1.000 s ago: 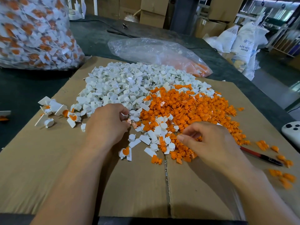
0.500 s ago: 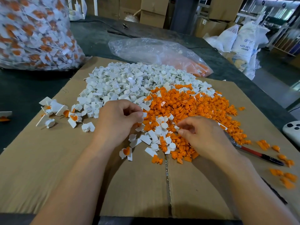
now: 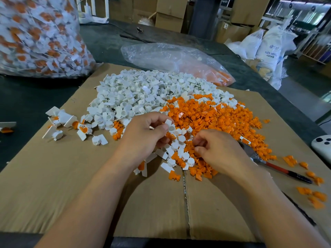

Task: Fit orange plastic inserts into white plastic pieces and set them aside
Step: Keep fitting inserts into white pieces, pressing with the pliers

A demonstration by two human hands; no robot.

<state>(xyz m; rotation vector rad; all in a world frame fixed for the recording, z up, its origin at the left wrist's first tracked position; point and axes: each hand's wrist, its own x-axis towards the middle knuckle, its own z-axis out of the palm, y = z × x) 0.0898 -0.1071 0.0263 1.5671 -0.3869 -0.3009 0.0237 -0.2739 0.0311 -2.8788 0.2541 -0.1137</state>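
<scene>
We log the white piece pinched between thumb and fingertips of the left hand, just above the near edge of the piles. Its long axis is near upright, with the flat tab up and away and the round cup open toward us. The right hand curls its fingers over the orange inserts; we cannot tell if it grips one. The white pile lies behind, on cardboard over a dark table. Cartons and sacks stand beyond.
</scene>
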